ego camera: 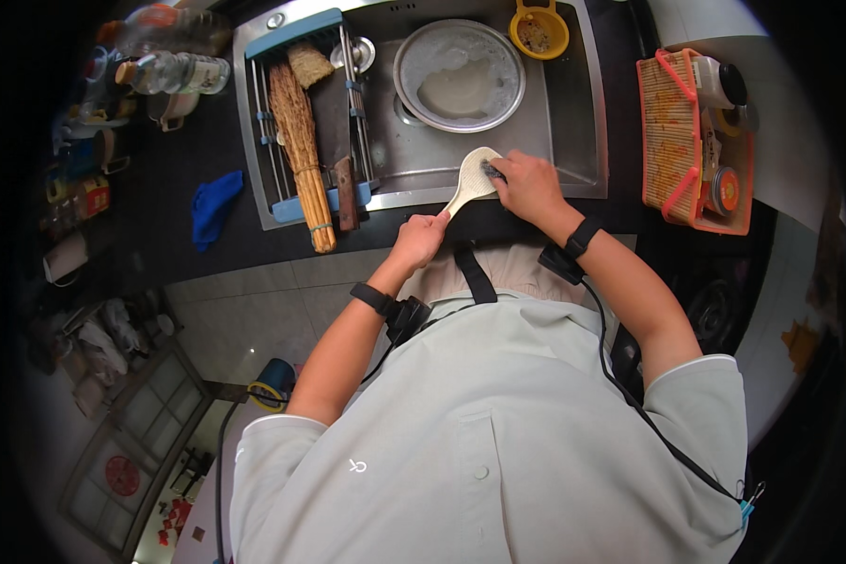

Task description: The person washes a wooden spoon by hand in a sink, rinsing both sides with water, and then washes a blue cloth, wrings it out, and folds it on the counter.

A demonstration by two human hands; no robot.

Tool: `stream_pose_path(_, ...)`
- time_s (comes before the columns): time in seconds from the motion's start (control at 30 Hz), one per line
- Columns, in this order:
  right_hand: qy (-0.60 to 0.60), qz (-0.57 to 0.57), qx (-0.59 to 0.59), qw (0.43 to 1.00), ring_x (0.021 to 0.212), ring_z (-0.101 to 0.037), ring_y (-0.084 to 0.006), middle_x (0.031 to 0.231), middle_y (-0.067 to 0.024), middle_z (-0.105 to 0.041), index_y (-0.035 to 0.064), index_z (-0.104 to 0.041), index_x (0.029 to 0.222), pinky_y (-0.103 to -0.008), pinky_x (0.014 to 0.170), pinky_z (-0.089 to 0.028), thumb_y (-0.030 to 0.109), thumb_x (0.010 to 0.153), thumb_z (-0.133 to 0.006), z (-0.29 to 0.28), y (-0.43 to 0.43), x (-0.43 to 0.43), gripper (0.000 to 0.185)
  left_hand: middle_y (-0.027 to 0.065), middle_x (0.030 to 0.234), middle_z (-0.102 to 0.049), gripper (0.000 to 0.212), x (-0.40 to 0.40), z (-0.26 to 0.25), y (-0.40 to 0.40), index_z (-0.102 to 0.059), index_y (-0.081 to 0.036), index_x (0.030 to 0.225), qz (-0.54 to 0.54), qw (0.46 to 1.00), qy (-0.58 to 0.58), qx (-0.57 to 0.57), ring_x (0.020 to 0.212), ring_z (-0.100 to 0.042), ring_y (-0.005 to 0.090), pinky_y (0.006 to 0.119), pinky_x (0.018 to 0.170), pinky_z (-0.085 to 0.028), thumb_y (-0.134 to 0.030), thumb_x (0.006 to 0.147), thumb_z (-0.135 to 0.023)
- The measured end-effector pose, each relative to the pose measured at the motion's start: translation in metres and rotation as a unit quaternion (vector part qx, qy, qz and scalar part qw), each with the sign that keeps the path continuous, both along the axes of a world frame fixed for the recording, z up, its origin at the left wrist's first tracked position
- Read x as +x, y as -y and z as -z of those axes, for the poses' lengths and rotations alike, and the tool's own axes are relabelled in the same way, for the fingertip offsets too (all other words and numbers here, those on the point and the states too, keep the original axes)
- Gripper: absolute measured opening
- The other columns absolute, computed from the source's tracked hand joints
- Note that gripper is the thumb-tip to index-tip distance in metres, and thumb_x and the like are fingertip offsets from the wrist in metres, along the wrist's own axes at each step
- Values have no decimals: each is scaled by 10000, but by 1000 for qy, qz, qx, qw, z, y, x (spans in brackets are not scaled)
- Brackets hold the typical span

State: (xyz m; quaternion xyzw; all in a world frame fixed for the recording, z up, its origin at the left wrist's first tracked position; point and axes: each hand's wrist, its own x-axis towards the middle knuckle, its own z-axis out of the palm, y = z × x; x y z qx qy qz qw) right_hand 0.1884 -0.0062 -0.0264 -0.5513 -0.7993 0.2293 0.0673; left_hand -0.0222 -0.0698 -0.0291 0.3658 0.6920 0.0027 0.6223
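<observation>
My left hand [421, 240] grips the handle of a cream rice paddle [471, 178] over the sink's front edge. Pinched in the fingers of my right hand [530, 185] is a dark grey scouring pad [492, 170], which touches the paddle's broad dimpled face. Beyond both hands, a round metal basin [458, 127] stands in the stainless steel sink [423, 158]. Cloudy, foamy water [455, 88] fills part of it, and a drain shows partly from under its left side.
A rack [295, 210] across the sink's left holds a bundled brush [299, 141], a knife [346, 190] and a loofah piece [309, 65]. A yellow strainer [540, 35] hangs at the back right. A blue cloth [215, 209], plastic bottles [173, 72] and a woven basket [670, 137] flank the sink.
</observation>
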Motion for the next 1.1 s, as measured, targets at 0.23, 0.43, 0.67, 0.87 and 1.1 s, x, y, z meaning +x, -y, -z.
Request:
stream_pose_path(0.23,-25,-45,-3,999,737,-634,-302,813,-90,-612,110,-679,908,-412,635,-516,160,723,-669,-1,8,-14,192,89,560,-562,520,1,-1,1,-596,3,641,1,1000,-2,-3,534,-527,203,365,569,-429,-414,928,-475)
stream_pose_path(0.43,21,-23,-19,999,745,-634,-321,836,-98,-611,114,-673,921,-430,646,-515,161,731,-656,-7,0,-2,197,101,578,-568,517,1,3,2,-602,11,663,11,1000,-9,7,556,-532,215,370,590,-430,-414,929,-473)
stream_pose_path(0.67,44,34,-11,998,746,-633,-321,817,-102,-612,115,-671,895,-436,649,-513,206,754,-644,-8,-17,7,171,112,586,-570,524,0,7,5,-602,10,664,1,1000,1,5,577,-540,228,379,611,-433,-422,929,-469)
stream_pose_path(0.87,2,-8,31,999,717,-622,-322,786,-122,-598,101,-664,847,-444,623,-505,175,746,-635,5,-5,-18,129,173,620,-586,522,1,7,4,-606,15,690,30,999,-8,28,629,-576,320,419,653,-439,-424,930,-459)
stream_pose_path(1.1,14,-47,-6,999,733,-623,-322,811,-105,-598,123,-668,916,-431,620,-509,145,744,-638,-6,11,-5,176,201,639,-586,528,1,11,7,-605,20,698,25,999,-12,35,656,-580,344,430,677,-441,-430,929,-453)
